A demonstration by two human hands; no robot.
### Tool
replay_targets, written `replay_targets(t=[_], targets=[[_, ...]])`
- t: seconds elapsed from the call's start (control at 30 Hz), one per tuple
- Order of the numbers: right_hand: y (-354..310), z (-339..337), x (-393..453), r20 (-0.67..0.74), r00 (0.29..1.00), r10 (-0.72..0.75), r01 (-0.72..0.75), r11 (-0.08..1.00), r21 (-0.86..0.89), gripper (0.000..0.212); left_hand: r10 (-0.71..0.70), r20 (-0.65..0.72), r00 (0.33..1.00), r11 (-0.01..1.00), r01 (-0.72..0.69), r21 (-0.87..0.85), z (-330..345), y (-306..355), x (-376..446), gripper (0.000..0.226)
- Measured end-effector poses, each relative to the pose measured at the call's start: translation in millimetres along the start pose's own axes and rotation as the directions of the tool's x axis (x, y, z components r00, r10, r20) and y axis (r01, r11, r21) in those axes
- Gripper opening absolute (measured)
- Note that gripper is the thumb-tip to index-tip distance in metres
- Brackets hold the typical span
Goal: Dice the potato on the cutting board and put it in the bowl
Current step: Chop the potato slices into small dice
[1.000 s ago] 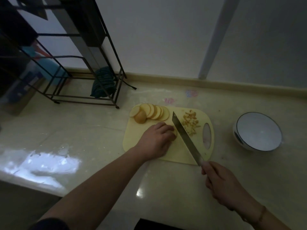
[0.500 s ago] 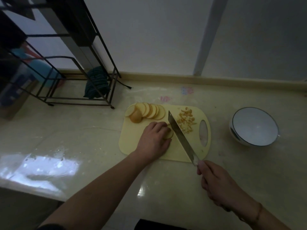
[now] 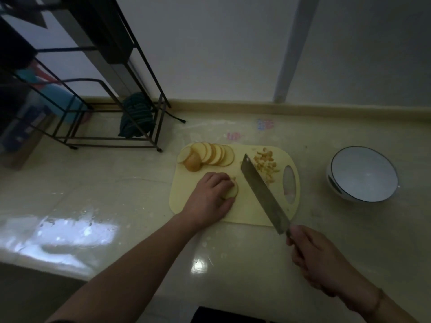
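A pale yellow cutting board [image 3: 251, 212] lies on the counter. Several round potato slices [image 3: 211, 155] are fanned along its far left edge. A heap of diced potato [image 3: 265, 165] sits near its handle hole. My left hand [image 3: 207, 198] holds a small stack of potato slices [image 3: 232, 191] down on the board, fingers curled over it. My right hand [image 3: 319, 255] grips the handle of a cleaver [image 3: 263, 192], whose blade slants across the board just right of the held stack, a small gap between them. A white bowl [image 3: 362, 173] with nothing in it stands to the right of the board.
A black wire rack [image 3: 112, 94] stands at the back left with a dark folded cloth [image 3: 136, 116] at its foot. The wall runs along the back. The counter's front edge is near at the lower left.
The cleaver has shifted right, away from my left hand, opening a gap beside the held stack. More of the stack shows past my fingers.
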State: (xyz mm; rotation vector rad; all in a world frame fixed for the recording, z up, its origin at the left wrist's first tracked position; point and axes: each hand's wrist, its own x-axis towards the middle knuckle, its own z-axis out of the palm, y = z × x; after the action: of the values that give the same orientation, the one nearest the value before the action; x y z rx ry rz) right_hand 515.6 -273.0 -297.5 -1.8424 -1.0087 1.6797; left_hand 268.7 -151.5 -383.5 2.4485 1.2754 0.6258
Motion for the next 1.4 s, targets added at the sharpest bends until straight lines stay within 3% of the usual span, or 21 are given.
replay_targets(t=[0.27,0.47,0.67,0.9,1.23,1.4], targets=[[-9,8,-2,0.077,0.995,-0.057,0.056,0.998,0.005,0.041,-0.103,-0.104,0.989,0.994,0.101,-0.03,4,0,-14,0.035],[-11,8,5,0.082,0.996,-0.042,0.047,0.997,-0.061,0.042,-0.097,-0.073,0.993,0.995,0.095,-0.029,6,0,-13,0.04],[-14,2,6,0.115,0.993,0.009,-0.007,1.0,-0.02,0.043,-0.195,-0.036,0.98,0.981,0.195,0.007,9,1,-10,0.051],[-16,-9,6,0.091,0.996,0.016,-0.016,1.0,0.004,0.044,-0.151,0.014,0.988,0.988,0.151,0.036,2,-4,-5,0.056],[-21,-17,-1,0.007,0.999,-0.034,0.034,0.996,0.082,0.042,-0.036,0.047,0.998,0.988,0.028,0.15,11,18,23,0.038],[-19,-19,-2,-0.018,0.999,-0.039,0.041,0.995,0.093,0.04,-0.09,-0.001,0.996,0.996,0.09,-0.026,7,21,40,0.022]])
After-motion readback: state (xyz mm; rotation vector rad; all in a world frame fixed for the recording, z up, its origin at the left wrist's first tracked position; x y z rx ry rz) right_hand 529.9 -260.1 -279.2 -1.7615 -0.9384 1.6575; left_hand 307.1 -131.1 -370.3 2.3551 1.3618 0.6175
